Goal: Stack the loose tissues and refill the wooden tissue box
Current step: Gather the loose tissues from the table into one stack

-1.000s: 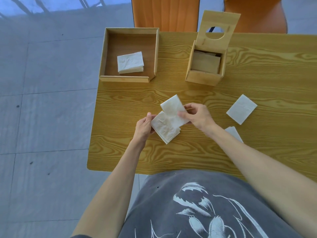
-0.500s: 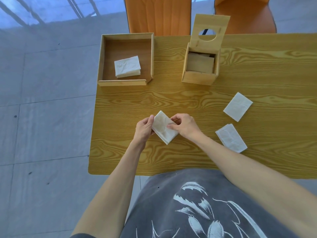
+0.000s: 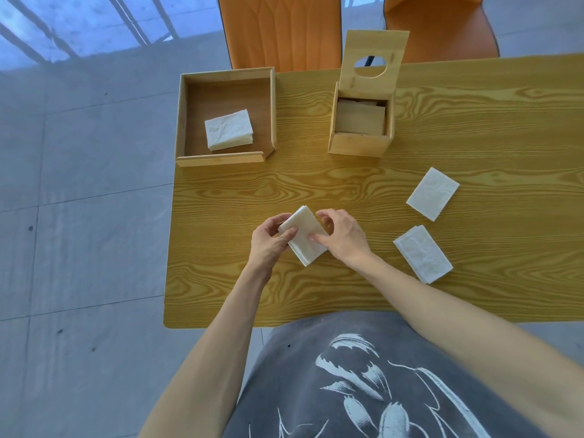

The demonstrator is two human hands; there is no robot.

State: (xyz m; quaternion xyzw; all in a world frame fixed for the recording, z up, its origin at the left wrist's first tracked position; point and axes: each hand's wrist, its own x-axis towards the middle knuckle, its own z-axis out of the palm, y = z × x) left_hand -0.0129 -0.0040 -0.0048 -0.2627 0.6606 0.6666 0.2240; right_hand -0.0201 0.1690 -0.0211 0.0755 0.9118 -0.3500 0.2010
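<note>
A small stack of white folded tissues (image 3: 305,237) rests on the wooden table (image 3: 474,137), squeezed between both hands. My left hand (image 3: 270,245) grips its left edge and my right hand (image 3: 343,237) presses its right edge. Two loose folded tissues lie to the right, one (image 3: 432,193) farther away and one (image 3: 422,253) nearer. The wooden tissue box (image 3: 360,143) stands at the back with its holed lid (image 3: 373,63) tipped up; tissues (image 3: 360,120) show inside.
An open wooden tray (image 3: 226,158) at the back left holds another tissue stack (image 3: 229,129). Two orange chairs (image 3: 284,30) stand behind the table. The table's left edge drops to a grey tiled floor (image 3: 79,216).
My right hand laid the lifted tissue down onto the pile, and both hands closed in on its edges, squaring it up. The view has shifted slightly.
</note>
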